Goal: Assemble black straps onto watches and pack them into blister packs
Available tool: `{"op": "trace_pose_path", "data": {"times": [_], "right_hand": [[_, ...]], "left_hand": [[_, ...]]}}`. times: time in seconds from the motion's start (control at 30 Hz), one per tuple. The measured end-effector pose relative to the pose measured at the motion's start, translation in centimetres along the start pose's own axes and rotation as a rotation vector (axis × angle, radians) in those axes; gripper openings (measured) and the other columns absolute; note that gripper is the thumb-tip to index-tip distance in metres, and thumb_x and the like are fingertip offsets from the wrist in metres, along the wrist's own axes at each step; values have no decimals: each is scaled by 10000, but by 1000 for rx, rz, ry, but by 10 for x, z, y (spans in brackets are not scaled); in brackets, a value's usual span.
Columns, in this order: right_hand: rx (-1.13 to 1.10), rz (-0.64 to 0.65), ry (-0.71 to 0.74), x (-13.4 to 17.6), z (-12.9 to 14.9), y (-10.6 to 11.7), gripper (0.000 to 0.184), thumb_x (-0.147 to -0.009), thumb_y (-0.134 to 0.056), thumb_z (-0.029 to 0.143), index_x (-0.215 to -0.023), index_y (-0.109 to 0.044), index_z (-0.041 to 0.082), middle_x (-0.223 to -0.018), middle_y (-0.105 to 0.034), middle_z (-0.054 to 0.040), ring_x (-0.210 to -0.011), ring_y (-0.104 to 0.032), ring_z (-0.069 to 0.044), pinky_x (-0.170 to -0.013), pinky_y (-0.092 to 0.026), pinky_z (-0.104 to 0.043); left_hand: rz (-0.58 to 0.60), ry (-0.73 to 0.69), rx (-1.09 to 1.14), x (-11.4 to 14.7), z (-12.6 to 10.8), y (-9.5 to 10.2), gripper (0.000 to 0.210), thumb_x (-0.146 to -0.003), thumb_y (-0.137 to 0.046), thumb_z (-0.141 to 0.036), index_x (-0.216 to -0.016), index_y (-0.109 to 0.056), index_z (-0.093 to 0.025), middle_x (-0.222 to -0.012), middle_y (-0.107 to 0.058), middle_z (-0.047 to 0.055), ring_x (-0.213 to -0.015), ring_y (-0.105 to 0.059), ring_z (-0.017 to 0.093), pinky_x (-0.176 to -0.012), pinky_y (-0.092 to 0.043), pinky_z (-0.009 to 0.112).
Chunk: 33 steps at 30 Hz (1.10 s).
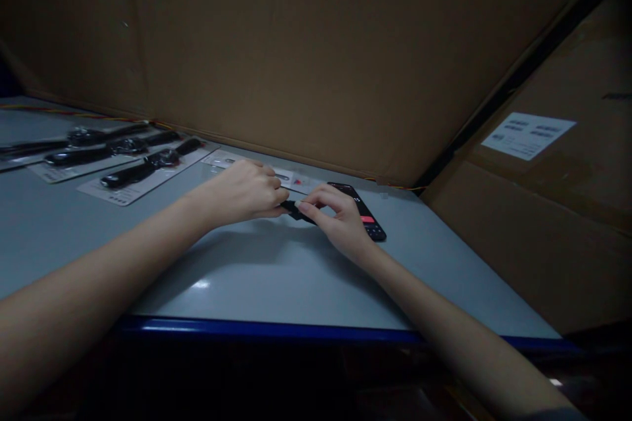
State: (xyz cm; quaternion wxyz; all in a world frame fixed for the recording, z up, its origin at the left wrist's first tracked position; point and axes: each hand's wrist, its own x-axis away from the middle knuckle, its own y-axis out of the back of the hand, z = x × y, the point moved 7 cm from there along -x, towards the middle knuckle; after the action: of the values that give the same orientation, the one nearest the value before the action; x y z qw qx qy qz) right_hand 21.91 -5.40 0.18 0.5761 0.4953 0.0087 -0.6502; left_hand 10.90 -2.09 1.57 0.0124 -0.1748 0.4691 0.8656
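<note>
My left hand (244,192) is closed, its fingers curled round one end of a small black strap-like piece (292,209). The other end is pinched between the thumb and fingers of my right hand (338,216). Both hands hold it just above the table, and most of it is hidden by the fingers, so its exact kind does not show. A phone (363,207) with a lit screen lies right behind my right hand. Behind my left hand, a pale printed card package (301,182) is partly covered.
Several black long items with a rounded middle, packed on white cards (141,174), lie at the left of the grey table (276,299). Cardboard walls (316,59) stand behind and at the right, one with a white label (528,136). The table has a blue front edge (266,329).
</note>
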Motion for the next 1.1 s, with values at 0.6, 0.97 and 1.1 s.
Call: {"op": "trace_pose_path", "data": {"times": [0.6,0.97,1.1], "right_hand": [[-78,33,-44,-1,-4,1,266,-861,-529,308,-626,-539,183,-663,-521,6,-652,-487,-124,-614,-382,-265],[-101,-193,-159,-2,-30,33,314,-873,-486,435,-698,-540,180,-716,-492,7,-455,-521,-64,-371,-370,-199],[-5,-232,-104,-2,-37,48,290,-858,-514,429,-714,-574,185,-795,-530,-18,-520,-561,-82,-400,-420,-202]], "left_hand": [[-72,-9,51,1,-5,11,401,-864,-455,-488,-716,-641,-165,-635,-662,51,-562,-596,157,-526,-339,268],[-54,13,75,1,3,16,381,-866,-464,-473,-731,-653,-171,-697,-676,56,-680,-616,163,-612,-384,267],[-111,128,31,8,23,19,407,-879,-425,-489,-819,-679,-176,-748,-681,63,-734,-616,173,-599,-371,265]]}}
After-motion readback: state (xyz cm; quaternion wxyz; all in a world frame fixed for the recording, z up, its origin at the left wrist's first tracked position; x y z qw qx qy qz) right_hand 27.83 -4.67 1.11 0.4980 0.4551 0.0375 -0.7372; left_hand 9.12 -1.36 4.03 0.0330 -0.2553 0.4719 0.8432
